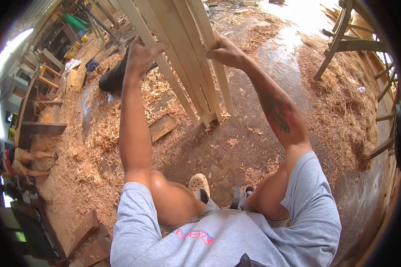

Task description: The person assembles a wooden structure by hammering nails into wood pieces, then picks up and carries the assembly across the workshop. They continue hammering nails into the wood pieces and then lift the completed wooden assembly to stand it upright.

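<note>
A long wooden assembly of pale boards (178, 40) stretches away from me, its near end down by the floor at the middle. It has a wide middle part, with a narrow slat along either side. My left hand (141, 57) is closed on the left slat (173, 81), its thumb lying across the top and the other fingers mostly hidden. My right hand (226, 52) grips the right slat (221, 82) from its outer side, thumb on the near face. A slot shows near the low end of the middle part.
Wood shavings (98, 147) cover much of the floor. A loose wood block (163, 127) lies left of the boards' low end. Wooden chair-like frames (343, 42) stand at right. Another person (20, 162) is at far left, near wooden furniture parts (42, 128).
</note>
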Motion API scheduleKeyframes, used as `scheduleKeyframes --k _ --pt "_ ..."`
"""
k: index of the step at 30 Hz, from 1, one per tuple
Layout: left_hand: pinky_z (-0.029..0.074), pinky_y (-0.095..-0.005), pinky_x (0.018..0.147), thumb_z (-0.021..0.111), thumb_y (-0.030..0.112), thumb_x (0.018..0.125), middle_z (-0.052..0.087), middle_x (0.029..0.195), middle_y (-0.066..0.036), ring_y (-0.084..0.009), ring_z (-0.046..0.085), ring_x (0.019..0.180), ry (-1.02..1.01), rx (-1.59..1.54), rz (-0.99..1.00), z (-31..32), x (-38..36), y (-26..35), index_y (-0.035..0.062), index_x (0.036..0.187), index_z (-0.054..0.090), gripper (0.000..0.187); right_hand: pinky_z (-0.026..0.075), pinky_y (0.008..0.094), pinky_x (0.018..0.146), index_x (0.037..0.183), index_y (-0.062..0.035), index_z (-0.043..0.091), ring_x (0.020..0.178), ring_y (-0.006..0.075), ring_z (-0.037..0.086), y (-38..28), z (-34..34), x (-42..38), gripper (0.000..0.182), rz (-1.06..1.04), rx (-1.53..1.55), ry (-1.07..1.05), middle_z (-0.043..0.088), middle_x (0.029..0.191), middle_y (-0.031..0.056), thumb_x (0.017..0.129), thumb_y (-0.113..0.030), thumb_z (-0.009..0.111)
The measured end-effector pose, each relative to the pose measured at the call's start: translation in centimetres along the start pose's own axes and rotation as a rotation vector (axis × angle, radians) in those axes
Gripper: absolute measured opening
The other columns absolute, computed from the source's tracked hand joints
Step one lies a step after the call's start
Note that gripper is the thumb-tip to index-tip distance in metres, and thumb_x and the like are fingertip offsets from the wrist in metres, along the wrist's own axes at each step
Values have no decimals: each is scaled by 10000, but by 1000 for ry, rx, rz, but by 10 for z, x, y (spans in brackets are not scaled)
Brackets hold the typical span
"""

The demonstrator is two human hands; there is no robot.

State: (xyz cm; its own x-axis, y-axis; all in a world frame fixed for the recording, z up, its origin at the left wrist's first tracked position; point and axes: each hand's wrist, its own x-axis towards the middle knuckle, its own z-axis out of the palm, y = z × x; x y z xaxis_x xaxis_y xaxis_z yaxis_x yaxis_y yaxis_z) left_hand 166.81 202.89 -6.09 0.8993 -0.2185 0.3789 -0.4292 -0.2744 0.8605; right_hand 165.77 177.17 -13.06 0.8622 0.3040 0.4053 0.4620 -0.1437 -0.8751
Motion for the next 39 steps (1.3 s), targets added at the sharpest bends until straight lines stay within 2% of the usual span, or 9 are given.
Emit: scheduleKeyframes --k 5,10,13,27,29,33,35,39 --pt "520 -275 757 747 83 719 697 952 -100 -159 660 830 28 -33 1 0 0 -3 -47 1072 639 391 442 318 888 1234 -28 482 945 141 539 7 0 5 458 4 20 -32 565 991 44 814 -115 642" --pt "519 -271 728 740 79 723 701 907 -86 -144 653 798 9 -26 16 1 -1 -10 -44 1023 664 334 440 316 888 1218 -29 480 940 142 539 11 2 7 457 -7 -3 -21 562 986 41 799 -102 647" --pt "529 -302 800 751 111 737 705 979 -119 -186 669 877 -13 -7 0 -2 1 -14 -43 1066 655 376 442 317 885 1218 -32 480 944 144 542 12 1 8 462 -22 10 -19 563 987 43 794 -99 651" --pt "525 -307 803 741 112 742 709 982 -119 -186 667 883 -12 14 2 -1 -1 -10 -38 1067 666 365 450 322 900 1268 -42 478 972 151 561 13 1 8 514 -38 25 -27 578 1013 48 790 -107 656" --pt "524 -306 804 740 113 744 709 985 -119 -186 667 885 -13 22 0 -2 -1 -11 -38 1067 665 365 441 355 936 1285 -52 478 1016 177 558 14 1 8 579 -17 25 -37 576 1055 69 745 -150 662" --pt "528 -296 791 731 93 736 705 968 -107 -174 663 867 -8 17 1 -1 -1 -11 -40 1062 662 358 444 360 940 1299 -52 468 1029 177 561 14 0 6 578 -14 13 -36 579 1066 74 762 -135 667" --pt "532 -284 768 723 68 726 703 949 -97 -161 662 844 -1 0 7 -1 -1 -9 -44 1056 659 355 454 330 872 1236 -47 491 945 160 558 14 1 7 503 10 11 -14 575 993 49 769 -97 672" --pt "532 -279 783 724 65 732 700 974 -97 -156 659 866 -15 -67 -12 1 -2 -13 -40 1091 648 381 456 327 865 1249 -45 487 946 158 556 17 0 9 516 2 31 -21 580 999 54 773 -84 681"
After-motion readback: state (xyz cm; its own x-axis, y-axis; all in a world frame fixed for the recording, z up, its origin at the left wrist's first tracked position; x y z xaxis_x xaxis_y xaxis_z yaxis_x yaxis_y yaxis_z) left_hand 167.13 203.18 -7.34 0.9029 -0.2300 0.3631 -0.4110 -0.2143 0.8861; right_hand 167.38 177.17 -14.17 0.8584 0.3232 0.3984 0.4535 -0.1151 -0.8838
